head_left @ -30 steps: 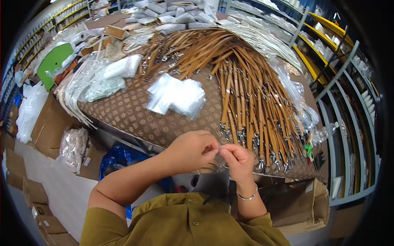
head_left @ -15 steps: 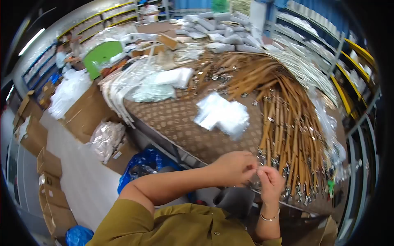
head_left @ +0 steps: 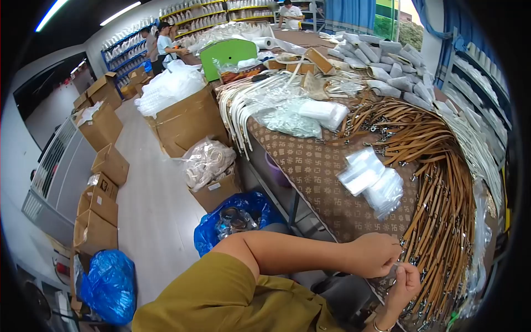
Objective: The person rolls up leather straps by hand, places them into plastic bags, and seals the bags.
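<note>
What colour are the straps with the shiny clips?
The straps are tan-brown, best seen in the head view.

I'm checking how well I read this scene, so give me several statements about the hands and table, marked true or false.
1. The left hand and right hand are close together. True.
2. The right wrist wears a bracelet. True.
3. The clear bags lie on a patterned tablecloth. True.
4. The brown straps lie on the floor. False: they lie on the tablecloth.
5. Both palms are pressed flat on the tablecloth. False: both hands are curled.
</note>
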The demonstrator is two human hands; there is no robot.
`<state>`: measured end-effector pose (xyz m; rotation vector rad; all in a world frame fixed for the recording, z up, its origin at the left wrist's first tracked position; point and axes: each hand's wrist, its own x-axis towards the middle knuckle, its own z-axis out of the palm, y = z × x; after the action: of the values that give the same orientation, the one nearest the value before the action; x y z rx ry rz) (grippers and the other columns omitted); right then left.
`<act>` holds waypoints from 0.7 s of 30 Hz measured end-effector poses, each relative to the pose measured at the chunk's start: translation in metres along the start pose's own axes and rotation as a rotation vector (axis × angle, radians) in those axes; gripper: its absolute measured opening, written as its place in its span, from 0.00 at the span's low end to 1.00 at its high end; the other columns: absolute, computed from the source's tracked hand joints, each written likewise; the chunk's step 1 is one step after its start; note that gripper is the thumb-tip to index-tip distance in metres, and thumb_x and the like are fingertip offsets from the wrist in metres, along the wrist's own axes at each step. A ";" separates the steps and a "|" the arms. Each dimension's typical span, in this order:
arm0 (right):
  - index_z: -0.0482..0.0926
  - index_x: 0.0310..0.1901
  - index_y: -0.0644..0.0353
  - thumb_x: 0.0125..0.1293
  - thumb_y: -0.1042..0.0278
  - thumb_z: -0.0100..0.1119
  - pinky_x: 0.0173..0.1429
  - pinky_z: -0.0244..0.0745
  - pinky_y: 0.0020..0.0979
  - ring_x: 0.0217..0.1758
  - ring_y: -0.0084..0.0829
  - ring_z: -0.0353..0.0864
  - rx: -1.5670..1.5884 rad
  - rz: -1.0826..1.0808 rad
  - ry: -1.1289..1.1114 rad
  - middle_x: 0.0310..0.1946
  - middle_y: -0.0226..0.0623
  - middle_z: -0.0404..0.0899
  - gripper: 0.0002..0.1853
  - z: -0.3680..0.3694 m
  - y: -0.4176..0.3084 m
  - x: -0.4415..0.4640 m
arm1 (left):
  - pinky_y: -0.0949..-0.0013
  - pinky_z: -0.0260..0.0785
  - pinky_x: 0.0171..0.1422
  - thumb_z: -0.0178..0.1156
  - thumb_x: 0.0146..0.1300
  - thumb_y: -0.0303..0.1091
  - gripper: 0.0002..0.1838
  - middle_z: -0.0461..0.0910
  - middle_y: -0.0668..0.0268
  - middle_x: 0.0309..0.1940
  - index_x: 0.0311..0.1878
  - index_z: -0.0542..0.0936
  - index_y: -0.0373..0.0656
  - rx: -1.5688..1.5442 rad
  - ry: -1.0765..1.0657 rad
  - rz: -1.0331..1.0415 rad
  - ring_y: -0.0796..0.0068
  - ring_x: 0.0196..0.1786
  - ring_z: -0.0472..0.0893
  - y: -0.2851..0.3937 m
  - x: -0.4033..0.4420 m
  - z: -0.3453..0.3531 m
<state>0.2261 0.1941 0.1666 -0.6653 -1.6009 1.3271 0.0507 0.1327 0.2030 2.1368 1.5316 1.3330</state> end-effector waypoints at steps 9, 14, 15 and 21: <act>0.73 0.35 0.65 0.62 0.73 0.55 0.36 0.61 0.18 0.29 0.18 0.67 0.147 0.016 0.095 0.25 0.28 0.71 0.05 -0.012 0.014 0.002 | 0.62 0.65 0.33 0.61 0.45 0.28 0.07 0.71 0.66 0.23 0.24 0.71 0.45 0.063 0.088 0.061 0.60 0.31 0.74 -0.008 -0.025 -0.038; 0.73 0.35 0.66 0.60 0.74 0.57 0.40 0.64 0.21 0.32 0.21 0.70 0.206 0.093 0.063 0.27 0.32 0.73 0.05 -0.019 0.011 0.003 | 0.62 0.66 0.34 0.61 0.46 0.28 0.06 0.71 0.66 0.24 0.25 0.72 0.44 0.008 0.112 0.016 0.61 0.30 0.74 -0.007 -0.034 -0.050; 0.73 0.35 0.66 0.60 0.74 0.57 0.40 0.64 0.21 0.32 0.21 0.70 0.206 0.094 0.055 0.27 0.32 0.73 0.05 -0.019 0.010 0.003 | 0.62 0.66 0.34 0.61 0.46 0.28 0.06 0.71 0.66 0.23 0.25 0.72 0.44 -0.009 0.111 0.003 0.61 0.30 0.74 -0.007 -0.035 -0.051; 0.73 0.33 0.66 0.59 0.74 0.57 0.39 0.65 0.22 0.30 0.22 0.71 0.220 0.097 0.031 0.26 0.34 0.73 0.05 -0.029 0.017 0.000 | 0.62 0.66 0.35 0.61 0.47 0.28 0.07 0.71 0.64 0.25 0.26 0.71 0.43 -0.097 0.080 -0.073 0.61 0.32 0.73 -0.005 -0.045 -0.060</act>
<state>0.2493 0.2119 0.1499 -0.6314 -1.3872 1.5308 -0.0003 0.0779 0.2100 1.9726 1.5258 1.4532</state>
